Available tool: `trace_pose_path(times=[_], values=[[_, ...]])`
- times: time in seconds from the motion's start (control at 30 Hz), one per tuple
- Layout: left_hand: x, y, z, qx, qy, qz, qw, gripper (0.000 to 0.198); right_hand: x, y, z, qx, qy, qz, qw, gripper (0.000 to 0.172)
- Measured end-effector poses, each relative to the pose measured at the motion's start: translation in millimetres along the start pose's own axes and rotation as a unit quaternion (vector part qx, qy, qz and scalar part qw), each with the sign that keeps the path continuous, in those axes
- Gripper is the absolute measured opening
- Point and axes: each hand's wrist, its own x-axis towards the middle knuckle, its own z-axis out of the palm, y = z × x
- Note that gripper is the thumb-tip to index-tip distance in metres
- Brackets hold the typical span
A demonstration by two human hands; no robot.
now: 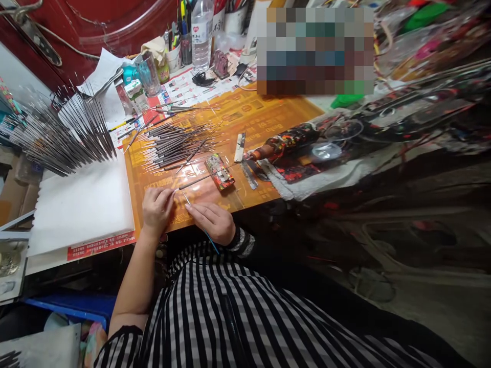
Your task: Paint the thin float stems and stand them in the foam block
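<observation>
My left hand [157, 208] rests on the orange table cover [245, 115] and pinches the near end of a thin dark brush [207, 177] that runs up and right. My right hand [212, 221] is closed round a slim blue-handled tool [210, 241], its fine tip pointing toward the left hand's fingers. Just beyond both hands lies a pile of several thin brushes [174, 145] with pale tips. A small paint-stained block [219, 171] sits right of the held brush.
A white foam slab [84, 204] lies at the left, with many brushes [65, 135] stuck upright along its far edge. A paint-smeared cloth [299, 153], a glass [148, 74], a water bottle [201, 33] and pen cups stand further back.
</observation>
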Motion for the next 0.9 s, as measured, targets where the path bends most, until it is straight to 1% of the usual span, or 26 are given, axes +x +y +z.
trace_pose_path(times=[0.2, 0.37, 0.5, 0.7, 0.9], values=[[-0.6, 0.0, 0.6, -0.025, -0.004, -0.011, 1.000, 0.015, -1.1, -0.5, 0.1, -0.009, -0.010, 0.002, 1.000, 0.049], [-0.2, 0.1, 1.1, -0.013, 0.005, 0.000, 1.000, 0.015, -1.1, -0.9, -0.2, -0.014, -0.012, -0.001, 1.000, 0.054], [0.1, 0.3, 1.0, -0.006, 0.001, 0.000, 1.000, 0.017, -1.6, -0.7, 0.2, -0.008, -0.019, 0.007, 1.000, 0.053], [0.5, 0.9, 0.7, -0.003, 0.007, 0.005, 1.000, 0.017, 0.5, -1.4, -1.0, 0.003, -0.006, 0.005, 1.000, 0.055], [-0.1, 0.9, 0.7, -0.018, -0.004, -0.011, 1.000, 0.018, -0.1, -1.6, -0.6, 0.002, -0.009, 0.010, 1.000, 0.052]])
